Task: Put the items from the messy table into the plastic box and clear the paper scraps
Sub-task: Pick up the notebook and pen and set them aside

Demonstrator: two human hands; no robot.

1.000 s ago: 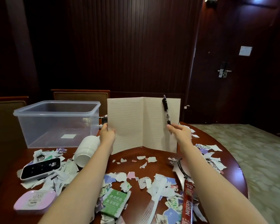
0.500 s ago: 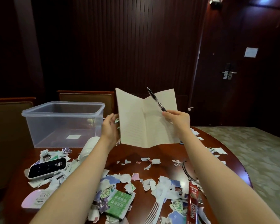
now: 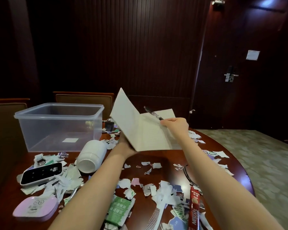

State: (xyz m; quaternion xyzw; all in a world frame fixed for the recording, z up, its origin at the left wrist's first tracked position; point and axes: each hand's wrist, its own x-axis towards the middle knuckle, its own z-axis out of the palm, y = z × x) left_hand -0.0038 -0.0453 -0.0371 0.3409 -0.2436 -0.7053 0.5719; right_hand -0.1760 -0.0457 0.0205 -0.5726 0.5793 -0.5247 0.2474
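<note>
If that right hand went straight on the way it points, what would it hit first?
Most likely the notebook itself: the right hand points left and away over the open page, toward its raised left half. The pen it holds would touch first. Depth is unclear.

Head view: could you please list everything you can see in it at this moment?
table: 1, red-brown, round
box: 1, clear, table's far left
scraps: many, mostly white, strewn across table
notebook: 1, cream pages, held open above table
pen: 1, black, held over notebook
bottle: 1, white, on its side beside box
device: 1, black face, left, on scraps
case: 1, lilac, near left edge
sachet: 1, green, near middle
comb: 1, white, near edge
coffee stick: 1, red, near right
loop: 1, black, right of middle
chairs: 2, brown, behind table
door: 1, dark, far right
left hand: 1, grips notebook's lower left
right hand: 1, pinches pen
</note>
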